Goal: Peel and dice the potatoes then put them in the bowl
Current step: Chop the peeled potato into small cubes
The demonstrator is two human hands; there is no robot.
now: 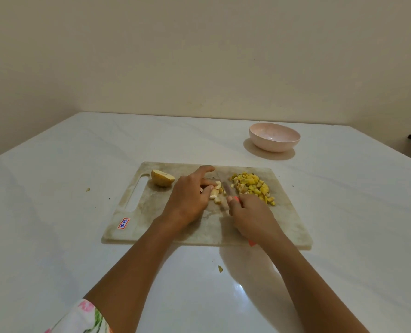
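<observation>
A worn beige rectangular plastic cutting board [151,212] lies on a glossy white worktop [55,236]. On it the person's left hand [187,200] curls its fingers down onto a few pale cut potato strips [215,191], and the right hand [250,217] is wrapped round the orange handle of a small kitchen knife [227,187], whose blade lies between the two hands. A heap of yellow diced potato [252,186] sits just beyond the right hand, a yellowish potato half [162,178] lies outside the left hand, and a round pale pink bowl [274,137] stands well beyond the right hand, off the board.
</observation>
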